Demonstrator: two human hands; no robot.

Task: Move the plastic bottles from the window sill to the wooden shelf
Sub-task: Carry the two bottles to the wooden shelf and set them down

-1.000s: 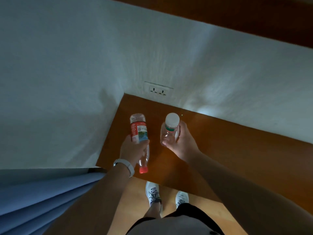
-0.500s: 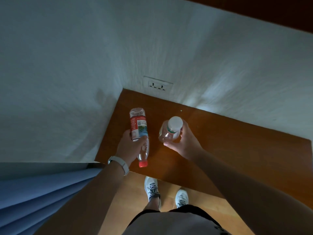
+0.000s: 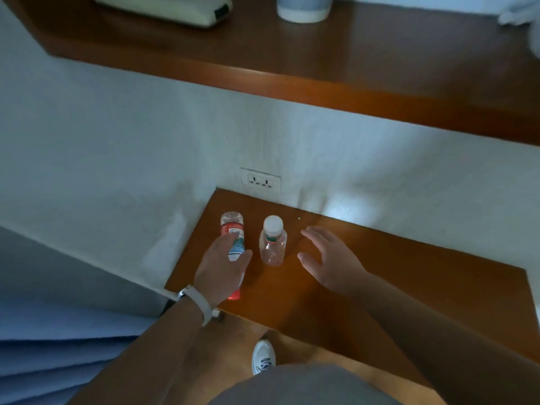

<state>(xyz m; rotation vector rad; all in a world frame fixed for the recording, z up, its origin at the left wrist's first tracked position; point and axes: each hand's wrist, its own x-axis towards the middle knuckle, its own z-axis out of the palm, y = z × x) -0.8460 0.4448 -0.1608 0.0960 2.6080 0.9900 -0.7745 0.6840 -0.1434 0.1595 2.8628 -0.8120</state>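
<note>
A clear plastic bottle with a white cap (image 3: pixel 272 241) stands upright on the low wooden shelf (image 3: pixel 394 276). To its right, my right hand (image 3: pixel 328 254) hovers with fingers spread, not touching it. My left hand (image 3: pixel 223 267) grips a red-labelled bottle (image 3: pixel 233 229) around its middle. That bottle points base away from me, and its red cap (image 3: pixel 233 295) pokes out below my palm. It is tilted, low over the shelf's left part.
A wall socket (image 3: pixel 261 180) sits just behind the shelf. Above is a higher wooden ledge (image 3: pixel 321 71) with a pale flat object (image 3: pixel 163 7) and a white-blue container (image 3: pixel 304 8). Blue curtain folds (image 3: pixel 58 346) hang at lower left. My shoe (image 3: pixel 264 356) is below.
My right hand has set the white-capped bottle upright on the shelf and let go, drawing back to the right. The view tilted up, revealing the upper ledge.
</note>
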